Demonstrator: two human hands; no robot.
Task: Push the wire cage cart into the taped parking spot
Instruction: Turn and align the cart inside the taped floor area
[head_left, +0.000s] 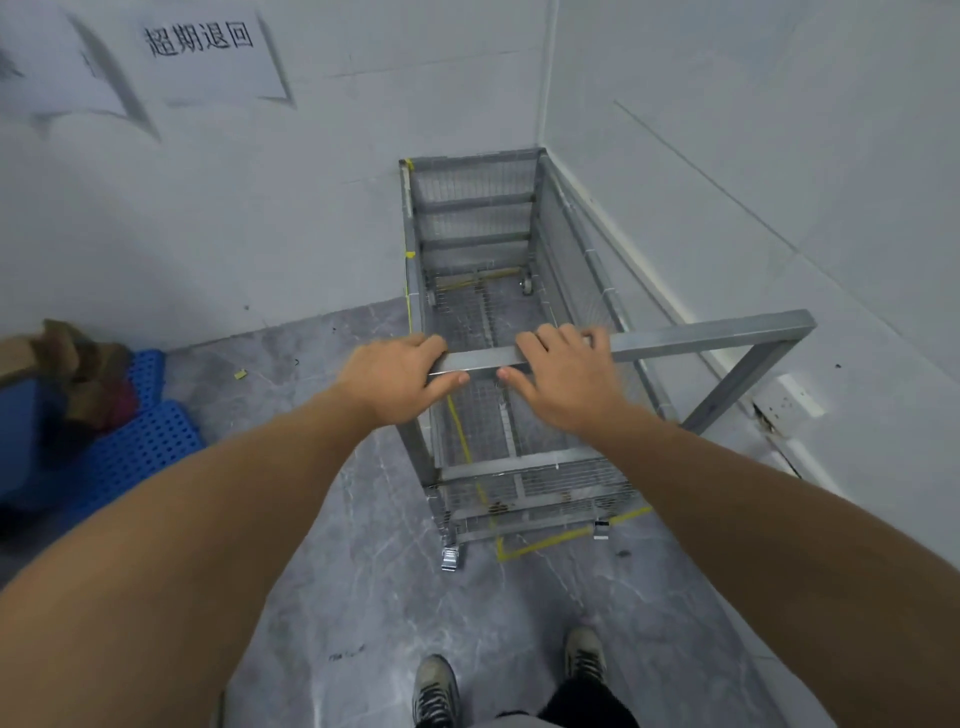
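The tall grey steel wire cage cart stands in the corner of the room, its far end against the back wall and its right side just beside the white right-hand wall. We hold its square-tube top rail at the near end: our left hand wraps the rail's left corner, fingers over the top and thumb beneath, and our right hand grips the rail just beside it in the same way. Both hands are closed on the rail.

The yellow floor tape outline marks the parking spot on the grey marbled floor. Its near left corner shows just in front of the cart's near edge; one line runs back beneath the mesh floor. The near left caster appears to sit outside that corner, to its left.

We judge the final step to be in hand: the cart is nearly home, slightly left of the outline. The next move calls for a small shift of the near end rightward.

Blue perforated plastic pallets lie well apart at the left wall; our shoes stand behind the cart.
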